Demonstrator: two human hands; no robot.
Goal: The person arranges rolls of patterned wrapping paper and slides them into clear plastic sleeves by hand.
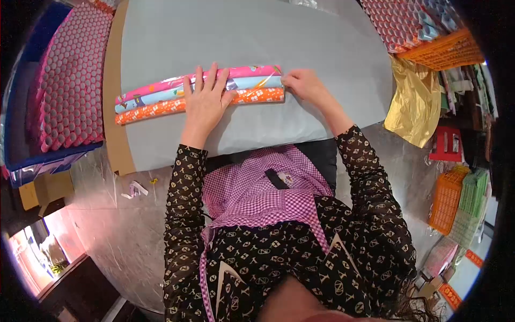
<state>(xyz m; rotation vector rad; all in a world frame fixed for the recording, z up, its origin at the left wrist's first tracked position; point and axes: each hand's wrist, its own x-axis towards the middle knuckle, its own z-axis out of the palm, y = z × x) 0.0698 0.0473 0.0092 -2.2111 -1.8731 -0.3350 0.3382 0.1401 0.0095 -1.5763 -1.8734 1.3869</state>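
Three wrapping paper rolls lie side by side on the grey-covered table (pixel 252 37): a pink roll (pixel 155 86) farthest from me, a light blue roll (pixel 161 95) in the middle and an orange roll (pixel 153 111) nearest. Glossy reflections on them look like clear film. My left hand (pixel 206 102) lies flat across all three, fingers spread. At their right ends, my right hand (pixel 308 86) has its thumb and fingertips pinched together beside the light blue roll. Whatever sits between those fingertips is too small to make out.
Many pink-edged rolls stand stacked in a blue crate (pixel 59 161) on the left. At right are more rolls (pixel 391 27), an orange basket (pixel 442 51), gold sheeting (pixel 413 102) hanging by the table edge, and orange and green baskets (pixel 448 198) lower down.
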